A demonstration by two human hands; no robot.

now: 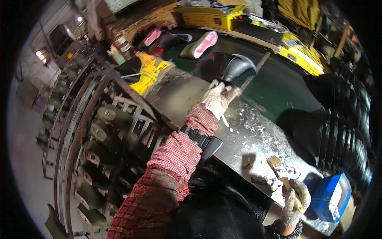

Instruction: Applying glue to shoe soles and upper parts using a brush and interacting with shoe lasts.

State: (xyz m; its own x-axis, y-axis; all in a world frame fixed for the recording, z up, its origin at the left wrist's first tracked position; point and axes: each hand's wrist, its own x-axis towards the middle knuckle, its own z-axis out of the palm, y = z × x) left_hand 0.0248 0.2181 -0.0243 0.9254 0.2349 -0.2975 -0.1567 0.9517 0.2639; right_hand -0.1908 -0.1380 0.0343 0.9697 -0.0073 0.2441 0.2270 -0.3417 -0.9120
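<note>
glossy black, rounded, rubber-looking boot piece (240, 68) lies on a dark green, flat, belt-like surface (274, 97); the whitish-gloved left hand (219, 98) is at its near end, though whether it grips or only touches i cannot tell. the right hand (295, 201) is closed round a pale-handled, flat bristle brush (285, 182). the piece looks light, flexible and slick, probably best held firmly by its near edge
</note>
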